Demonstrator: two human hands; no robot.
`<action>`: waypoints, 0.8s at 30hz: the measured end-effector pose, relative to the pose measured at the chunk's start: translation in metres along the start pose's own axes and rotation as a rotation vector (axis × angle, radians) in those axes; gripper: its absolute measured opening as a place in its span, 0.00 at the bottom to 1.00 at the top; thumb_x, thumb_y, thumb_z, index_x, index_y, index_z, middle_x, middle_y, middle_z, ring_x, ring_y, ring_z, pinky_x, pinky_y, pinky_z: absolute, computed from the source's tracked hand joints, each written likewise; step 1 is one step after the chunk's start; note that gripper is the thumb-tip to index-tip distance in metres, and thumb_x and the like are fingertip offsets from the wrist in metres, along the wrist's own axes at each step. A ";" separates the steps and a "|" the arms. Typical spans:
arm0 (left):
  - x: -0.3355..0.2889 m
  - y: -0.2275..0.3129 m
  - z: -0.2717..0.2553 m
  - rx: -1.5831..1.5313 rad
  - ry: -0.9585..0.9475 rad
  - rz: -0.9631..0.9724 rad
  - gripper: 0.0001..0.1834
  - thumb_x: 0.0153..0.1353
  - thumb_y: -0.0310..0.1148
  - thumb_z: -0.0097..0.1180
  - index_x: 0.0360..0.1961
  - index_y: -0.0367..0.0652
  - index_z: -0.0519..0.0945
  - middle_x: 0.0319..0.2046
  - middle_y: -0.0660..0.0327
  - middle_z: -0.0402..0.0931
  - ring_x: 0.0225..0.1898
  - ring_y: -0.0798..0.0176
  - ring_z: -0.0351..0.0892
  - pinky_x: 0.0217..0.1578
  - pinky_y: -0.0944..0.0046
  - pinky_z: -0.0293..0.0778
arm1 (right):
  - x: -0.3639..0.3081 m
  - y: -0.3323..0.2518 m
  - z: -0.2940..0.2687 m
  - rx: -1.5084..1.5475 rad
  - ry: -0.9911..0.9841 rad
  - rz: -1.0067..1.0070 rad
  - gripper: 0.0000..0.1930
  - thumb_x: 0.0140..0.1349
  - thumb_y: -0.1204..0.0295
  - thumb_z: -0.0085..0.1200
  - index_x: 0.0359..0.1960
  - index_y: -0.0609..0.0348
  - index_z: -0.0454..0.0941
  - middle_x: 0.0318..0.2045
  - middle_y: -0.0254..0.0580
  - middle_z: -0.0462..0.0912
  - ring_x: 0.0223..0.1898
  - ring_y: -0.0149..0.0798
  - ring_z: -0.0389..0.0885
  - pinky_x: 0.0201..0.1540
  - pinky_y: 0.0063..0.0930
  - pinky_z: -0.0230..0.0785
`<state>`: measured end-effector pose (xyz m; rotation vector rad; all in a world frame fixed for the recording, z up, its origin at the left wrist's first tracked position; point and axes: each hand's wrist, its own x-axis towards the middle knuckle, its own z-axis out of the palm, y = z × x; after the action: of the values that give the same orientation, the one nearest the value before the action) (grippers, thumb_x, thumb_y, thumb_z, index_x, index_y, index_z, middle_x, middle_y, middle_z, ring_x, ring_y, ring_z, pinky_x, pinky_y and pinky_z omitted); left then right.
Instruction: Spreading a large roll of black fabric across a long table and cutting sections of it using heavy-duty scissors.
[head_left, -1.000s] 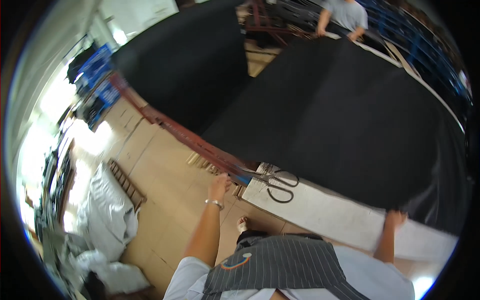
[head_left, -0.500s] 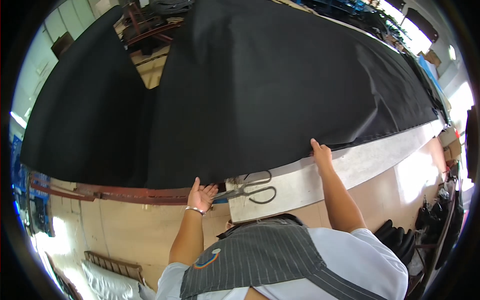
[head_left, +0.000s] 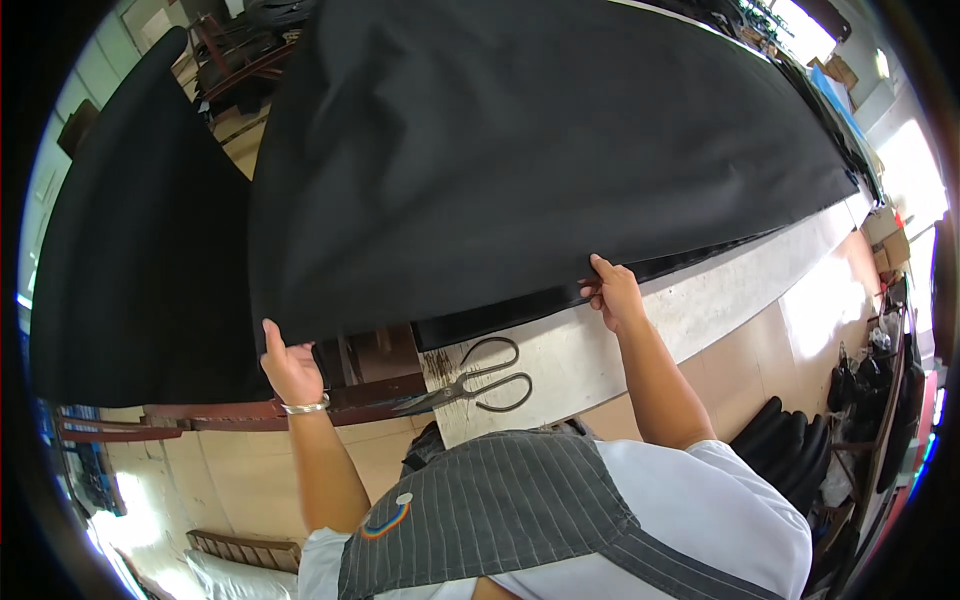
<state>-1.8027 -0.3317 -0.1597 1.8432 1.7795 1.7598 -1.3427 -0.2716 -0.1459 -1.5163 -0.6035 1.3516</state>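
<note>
Head view: both hands' grip (head_left: 612, 292) on black cloth (head_left: 520, 150).

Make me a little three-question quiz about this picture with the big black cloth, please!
1. True or false: both hands grip the near edge of the black fabric.
2. What lies on the pale table between the left hand and the right hand? A) scissors B) a hammer C) a ruler
3. Fill in: the left wrist wears a silver ____.

Key: 1 true; 2 A; 3 bracelet.
</note>
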 end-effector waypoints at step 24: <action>0.054 0.041 -0.028 -0.885 -0.071 -0.675 0.17 0.61 0.42 0.54 0.33 0.36 0.80 0.35 0.62 0.79 0.32 0.69 0.73 0.35 0.66 0.67 | -0.093 0.095 0.201 -1.510 -0.613 -0.674 0.42 0.59 0.35 0.30 0.67 0.50 0.51 0.69 0.49 0.44 0.71 0.50 0.34 0.69 0.46 0.24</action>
<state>-1.8109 -0.3258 -0.0870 0.8157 1.0747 1.7091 -1.5775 -0.3212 -0.1682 -1.5675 -2.6486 0.6693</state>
